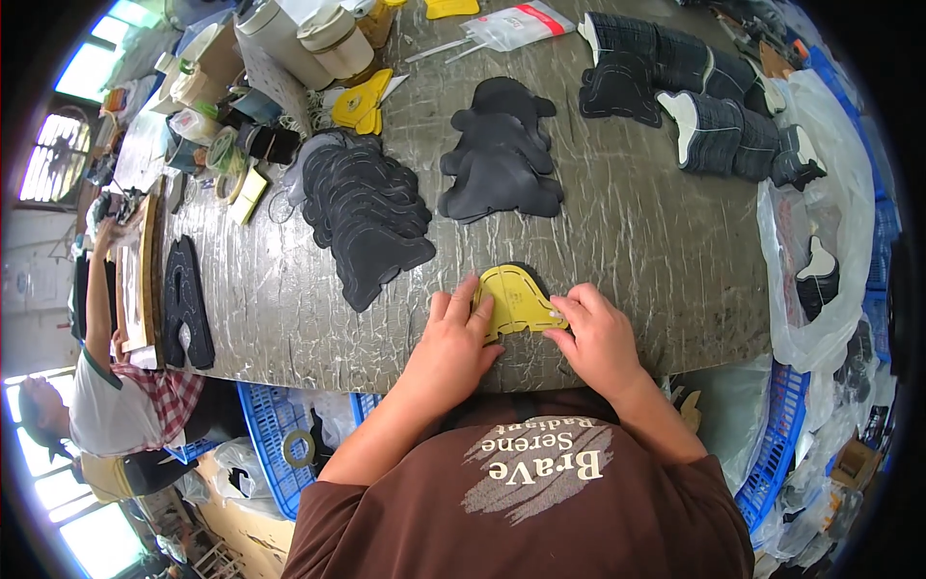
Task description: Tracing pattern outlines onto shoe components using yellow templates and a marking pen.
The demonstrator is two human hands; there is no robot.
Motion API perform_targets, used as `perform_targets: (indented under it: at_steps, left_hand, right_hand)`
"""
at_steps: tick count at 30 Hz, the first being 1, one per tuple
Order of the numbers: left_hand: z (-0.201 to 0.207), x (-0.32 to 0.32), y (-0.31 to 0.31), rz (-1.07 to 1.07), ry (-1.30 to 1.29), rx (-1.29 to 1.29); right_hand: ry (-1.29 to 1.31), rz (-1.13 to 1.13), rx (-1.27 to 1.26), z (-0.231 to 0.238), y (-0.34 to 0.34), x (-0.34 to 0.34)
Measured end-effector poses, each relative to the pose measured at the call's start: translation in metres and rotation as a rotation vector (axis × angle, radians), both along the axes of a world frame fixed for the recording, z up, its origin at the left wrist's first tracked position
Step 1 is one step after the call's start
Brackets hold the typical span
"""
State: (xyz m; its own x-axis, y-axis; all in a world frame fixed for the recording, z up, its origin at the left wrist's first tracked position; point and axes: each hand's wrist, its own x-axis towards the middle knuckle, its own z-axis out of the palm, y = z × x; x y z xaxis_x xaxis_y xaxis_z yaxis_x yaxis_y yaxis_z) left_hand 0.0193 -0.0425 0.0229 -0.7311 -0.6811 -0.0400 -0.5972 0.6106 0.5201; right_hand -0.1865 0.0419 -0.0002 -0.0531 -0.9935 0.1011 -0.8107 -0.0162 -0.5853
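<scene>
A yellow template [514,297] with a curved top and dark slots along its edge lies on a black cut piece [532,277], which shows as a thin rim at its upper right. Holding the template down from its left side is my left hand [457,340], fingertips on its edge. My right hand [595,333] is closed at the template's right edge, pinching a slim pale pen [557,314]; most of the pen is hidden by the fingers. Beyond my hands lie overlapping black cut pieces [502,159] with pale outlines. A longer fanned row of black pieces [362,212] is to their left.
Stacked black pieces [719,135] stand at the far right, beside a clear plastic bag [820,289]. Containers [338,43], more yellow templates [362,101] and a tape roll [230,185] crowd the far left. Blue crates [280,454] sit below the table edge. A co-worker [125,405] is at left.
</scene>
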Motion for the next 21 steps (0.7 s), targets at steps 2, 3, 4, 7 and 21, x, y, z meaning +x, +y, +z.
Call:
perform_targets:
  at_steps: [2, 3, 4, 7, 21]
  left_hand:
    - [-0.004, 0.000, 0.001, 0.010, 0.023, -0.012]
    - [-0.006, 0.000, 0.002, 0.019, 0.045, -0.024]
    - [-0.009, 0.001, 0.002, 0.020, 0.044, -0.024]
    - [-0.017, 0.002, 0.001, 0.054, 0.140, -0.011]
    - [-0.036, 0.002, 0.006, 0.097, 0.304, -0.127]
  right_hand:
    - [0.013, 0.007, -0.038, 0.000, 0.000, 0.000]
    - [0.013, 0.006, -0.037, 0.000, 0.000, 0.000]
    - [0.008, 0.005, -0.043, 0.000, 0.000, 0.000]
    - [-0.007, 0.000, -0.039, -0.001, -0.001, 0.000]
    - [-0.071, -0.012, -0.026, 0.000, -0.001, -0.001]
